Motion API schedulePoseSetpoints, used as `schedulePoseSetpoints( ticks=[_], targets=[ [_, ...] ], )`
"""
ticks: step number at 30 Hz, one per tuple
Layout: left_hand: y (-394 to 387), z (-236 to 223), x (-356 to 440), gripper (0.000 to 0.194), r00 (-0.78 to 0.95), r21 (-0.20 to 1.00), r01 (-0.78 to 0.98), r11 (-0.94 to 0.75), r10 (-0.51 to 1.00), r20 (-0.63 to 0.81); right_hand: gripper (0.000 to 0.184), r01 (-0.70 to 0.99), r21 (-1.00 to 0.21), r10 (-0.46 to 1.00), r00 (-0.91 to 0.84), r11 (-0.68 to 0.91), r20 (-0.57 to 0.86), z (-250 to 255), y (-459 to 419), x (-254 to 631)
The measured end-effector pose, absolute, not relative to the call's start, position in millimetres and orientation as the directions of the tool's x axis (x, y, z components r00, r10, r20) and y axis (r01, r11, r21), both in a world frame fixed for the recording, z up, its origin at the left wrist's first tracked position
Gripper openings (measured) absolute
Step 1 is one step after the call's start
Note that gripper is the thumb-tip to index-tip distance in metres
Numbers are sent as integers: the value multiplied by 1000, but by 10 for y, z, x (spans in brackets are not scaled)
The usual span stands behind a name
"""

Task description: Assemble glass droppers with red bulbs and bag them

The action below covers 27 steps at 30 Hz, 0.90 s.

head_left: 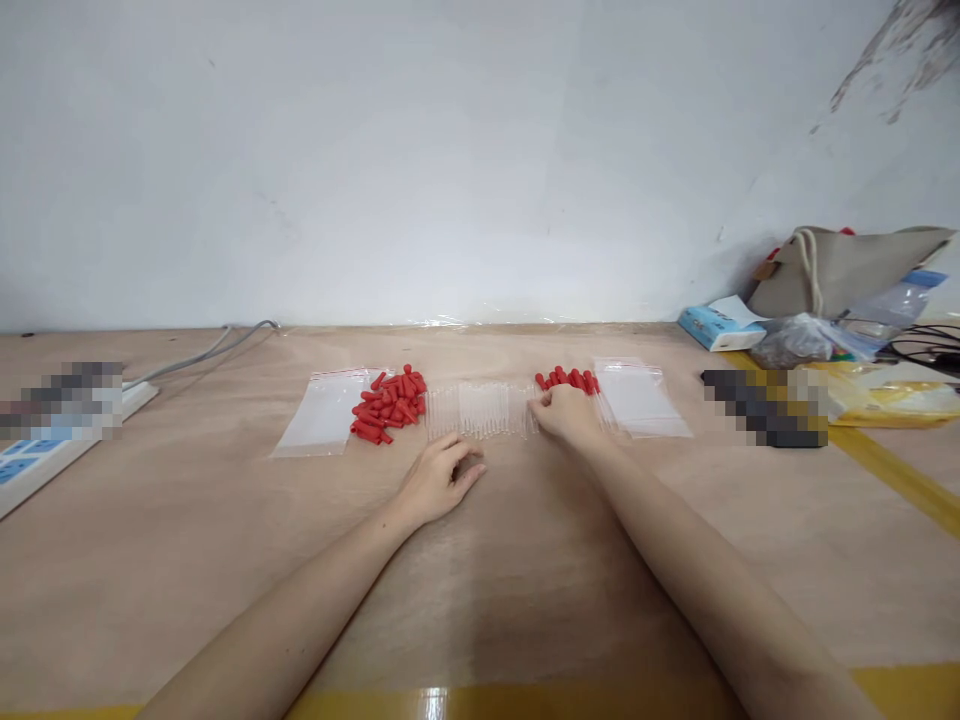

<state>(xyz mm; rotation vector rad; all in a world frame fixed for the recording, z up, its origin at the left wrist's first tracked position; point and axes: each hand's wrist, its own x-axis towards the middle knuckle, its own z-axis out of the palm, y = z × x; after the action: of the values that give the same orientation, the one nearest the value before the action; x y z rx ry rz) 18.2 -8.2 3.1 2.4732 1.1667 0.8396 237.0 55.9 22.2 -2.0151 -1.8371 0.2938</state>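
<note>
My left hand (pixel 439 480) rests on the table just in front of a row of thin clear tubes (pixel 484 410), thumb and fingers apart, with nothing in it. At the row's right end my right hand (pixel 568 412) is closed, its fingertips pinched down among the tubes. Whatever lies between those fingertips is too small and hidden to make out. Right behind this hand is a small group of red rubber bulbs (pixel 576 379), partly covered by it. A larger heap of red bulbs (pixel 390 402) lies left of the tubes.
Clear zip bags lie on both sides, a left bag (pixel 311 415) and a right bag (pixel 643 400). A power strip (pixel 45 455) is at far left. On the right are a blurred black object (pixel 795 438), a tissue pack (pixel 716 328), a cloth bag (pixel 847 265) and yellow plastic (pixel 877 395).
</note>
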Motion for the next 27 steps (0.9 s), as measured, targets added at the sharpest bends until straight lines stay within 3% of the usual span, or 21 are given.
schedulePoseSetpoints(
  ticks=[4, 7, 10, 13, 19, 23, 27],
  targets=[
    [25, 98, 58, 17, 317, 357, 771, -527, 804, 504, 27, 899, -428, 989, 133, -91, 69, 198, 649, 2351],
    [162, 201, -134, 17, 63, 275, 922, -274, 805, 590, 25, 893, -436, 989, 144, -109, 46, 185, 675, 2366],
    [273, 266, -310, 23, -92, 245, 967, -66, 808, 582, 22, 888, -442, 986, 162, -130, 37, 169, 684, 2363],
    [324, 257, -388, 27, -126, 233, 972, -6, 828, 546, 19, 883, -450, 984, 174, -136, 44, 158, 690, 2348],
    [315, 268, -369, 17, -77, 217, 975, -56, 825, 560, 24, 873, -483, 982, 148, -74, 116, 245, 615, 2371],
    [292, 358, -315, 14, -64, 351, 914, -204, 781, 621, 21, 829, -554, 971, 68, 72, 228, 241, 441, 2437],
    [210, 326, -95, 19, -166, 716, 569, -404, 797, 581, 17, 577, -707, 903, -146, 409, 404, 78, 197, 2466]
  ],
)
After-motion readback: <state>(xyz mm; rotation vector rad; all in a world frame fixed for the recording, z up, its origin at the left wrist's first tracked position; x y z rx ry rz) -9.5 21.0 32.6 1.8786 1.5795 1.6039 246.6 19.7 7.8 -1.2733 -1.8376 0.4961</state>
